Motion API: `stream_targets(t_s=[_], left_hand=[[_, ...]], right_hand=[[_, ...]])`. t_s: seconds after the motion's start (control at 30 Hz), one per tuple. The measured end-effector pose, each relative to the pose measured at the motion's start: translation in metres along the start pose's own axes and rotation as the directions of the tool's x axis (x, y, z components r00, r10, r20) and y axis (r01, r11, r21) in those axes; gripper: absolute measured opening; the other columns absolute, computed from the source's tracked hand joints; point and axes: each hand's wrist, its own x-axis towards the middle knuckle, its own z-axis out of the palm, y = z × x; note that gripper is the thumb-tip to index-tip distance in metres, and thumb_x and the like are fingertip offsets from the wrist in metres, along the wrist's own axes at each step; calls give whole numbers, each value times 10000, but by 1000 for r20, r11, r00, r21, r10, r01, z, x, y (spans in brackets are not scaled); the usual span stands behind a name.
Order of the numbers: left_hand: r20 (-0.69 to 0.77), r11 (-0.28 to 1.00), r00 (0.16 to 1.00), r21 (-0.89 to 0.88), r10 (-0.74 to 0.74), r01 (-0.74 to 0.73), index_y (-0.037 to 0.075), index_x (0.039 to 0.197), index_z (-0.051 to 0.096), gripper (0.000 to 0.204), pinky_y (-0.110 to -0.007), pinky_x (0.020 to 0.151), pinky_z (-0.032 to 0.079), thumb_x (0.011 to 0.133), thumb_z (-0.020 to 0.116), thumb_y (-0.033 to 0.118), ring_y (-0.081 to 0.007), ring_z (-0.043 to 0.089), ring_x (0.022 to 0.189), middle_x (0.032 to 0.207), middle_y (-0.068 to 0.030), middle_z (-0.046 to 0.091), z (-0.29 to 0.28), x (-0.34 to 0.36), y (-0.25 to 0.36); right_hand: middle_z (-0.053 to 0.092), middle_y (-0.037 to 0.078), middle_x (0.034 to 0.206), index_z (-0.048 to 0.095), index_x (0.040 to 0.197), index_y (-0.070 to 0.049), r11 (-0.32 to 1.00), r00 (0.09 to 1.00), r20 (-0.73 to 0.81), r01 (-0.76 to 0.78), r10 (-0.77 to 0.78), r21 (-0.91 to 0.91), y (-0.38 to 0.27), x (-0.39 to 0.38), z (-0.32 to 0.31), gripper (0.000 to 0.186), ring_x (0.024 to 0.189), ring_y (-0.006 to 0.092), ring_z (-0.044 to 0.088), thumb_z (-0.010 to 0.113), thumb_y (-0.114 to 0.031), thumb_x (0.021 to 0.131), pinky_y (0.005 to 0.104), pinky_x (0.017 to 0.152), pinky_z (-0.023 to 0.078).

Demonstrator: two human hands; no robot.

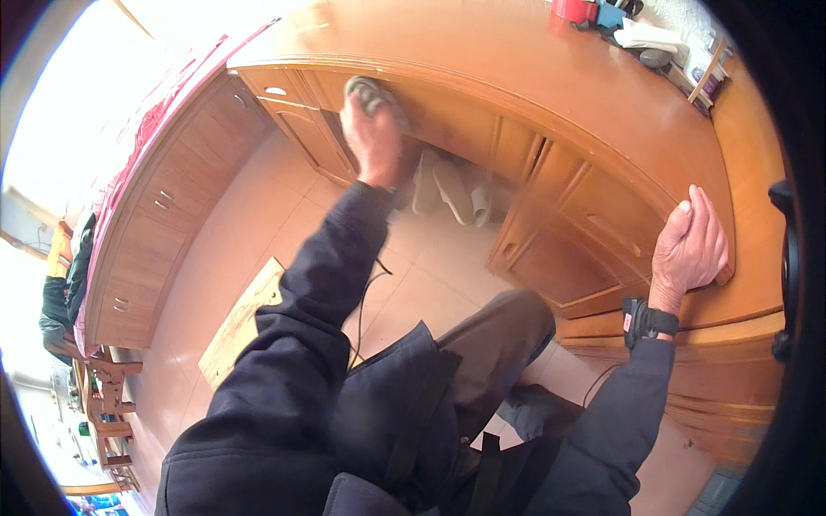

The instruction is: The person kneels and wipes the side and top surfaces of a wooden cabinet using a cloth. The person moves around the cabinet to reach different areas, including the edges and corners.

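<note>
My left hand (374, 144) is closed on a crumpled grey cloth (367, 93), held against the front of a long wooden desk (465, 116) just under its top edge. Motion blurs the hand a little, and part of the cloth lies hidden behind the fingers. My right hand (693, 245) leans on the desk's edge at the right, fingers stretched out close together and nothing seen in it. A black band with a small box sits on that wrist.
Pale slippers (449, 191) stand on the tiled floor in the desk's knee space. A wooden board (243, 320) is at my left. A low cabinet (176, 202) with pink fabric on top runs along the left. Small items and a red container (572, 10) occupy the desk's far right.
</note>
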Motion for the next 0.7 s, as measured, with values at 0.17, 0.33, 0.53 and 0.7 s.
stream_targets(t_s=[0.17,0.33,0.53,0.7], left_hand=[[167,931,959,-325,229,-165,7,1026,576,229,-430,834,471,805,635,22,-366,556,921,1022,-190,584,2,-82,77],[388,800,789,-564,477,-206,16,1180,606,398,-369,942,489,787,662,-21,-336,611,1056,1133,-177,620,-23,-93,78],[89,900,996,-434,-8,47,4,1159,595,284,-337,842,490,884,605,73,-198,599,976,1030,-105,631,-35,1,-16],[-113,886,941,-388,-319,254,7,1167,591,292,-357,844,485,911,588,148,-240,629,928,1016,-126,651,-33,91,-95]], right_hand=[[714,-4,1120,718,1104,-148,1000,1000,5,-7,7,2,0,0,1,294,1053,199,653,502,-322,1006,367,933,456],[713,4,1128,714,1117,-137,1000,1000,19,10,-10,6,1,0,1,312,1050,206,654,485,-324,1014,369,934,458],[714,16,1142,713,1120,-126,1000,999,26,20,-20,19,4,0,2,329,1047,222,658,467,-324,1028,380,917,475],[723,48,1120,713,1110,-95,996,997,27,65,-67,53,8,1,2,333,1014,246,675,466,-304,1030,389,882,503]])
